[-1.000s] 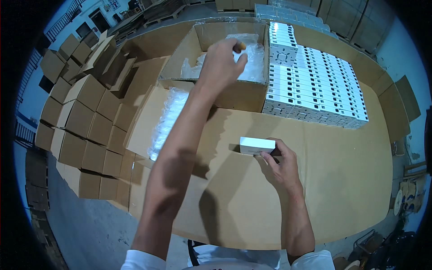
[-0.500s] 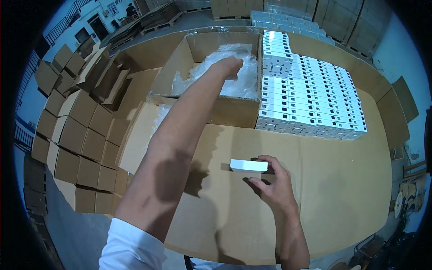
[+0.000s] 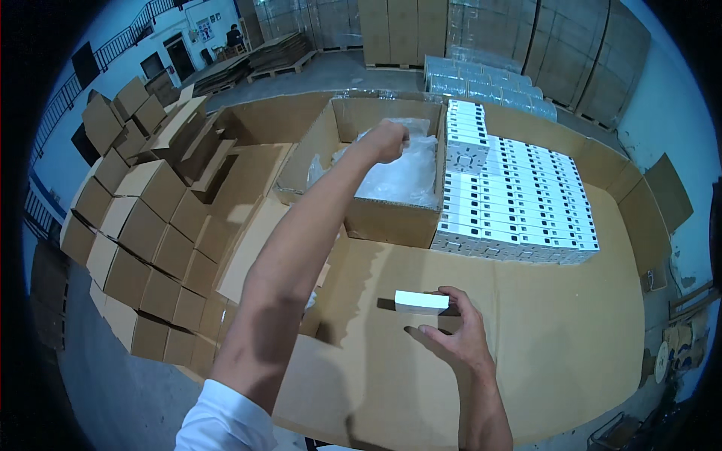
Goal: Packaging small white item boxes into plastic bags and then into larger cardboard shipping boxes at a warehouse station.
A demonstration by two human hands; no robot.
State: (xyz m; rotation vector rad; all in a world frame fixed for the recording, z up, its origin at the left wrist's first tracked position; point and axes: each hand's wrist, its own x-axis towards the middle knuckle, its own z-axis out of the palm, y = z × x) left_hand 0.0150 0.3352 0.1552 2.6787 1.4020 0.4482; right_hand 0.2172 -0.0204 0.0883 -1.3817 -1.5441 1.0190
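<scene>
My left hand [image 3: 385, 143] reaches far forward over an open cardboard box [image 3: 391, 222]. Its fingers are closed on a clear plastic bag [image 3: 402, 177] from the crumpled plastic inside; the exact grip is partly hidden. A small flat white box [image 3: 421, 302] stands on the cardboard-covered table [image 3: 556, 338]. Around its right end is my right hand [image 3: 464, 331], open, index finger by the far side and thumb apart from the near side. Beyond it, rows of white boxes [image 3: 519, 199] with small dark squares are packed together, with a shorter stack [image 3: 468, 139] on top at the left.
Several open brown cartons [image 3: 139, 248] are piled at the left. Raised cardboard walls [image 3: 639, 210] edge the table at the back and right. Farther off stand wrapped film rolls [image 3: 489, 86], tall carton stacks [image 3: 575, 52] and flattened cardboard on a pallet [image 3: 278, 56]. A person [image 3: 235, 36] sits far back.
The view has tilted up, so the scene sits lower. My left hand has drawn plastic upward in the box. My right thumb looks slightly farther from the white box.
</scene>
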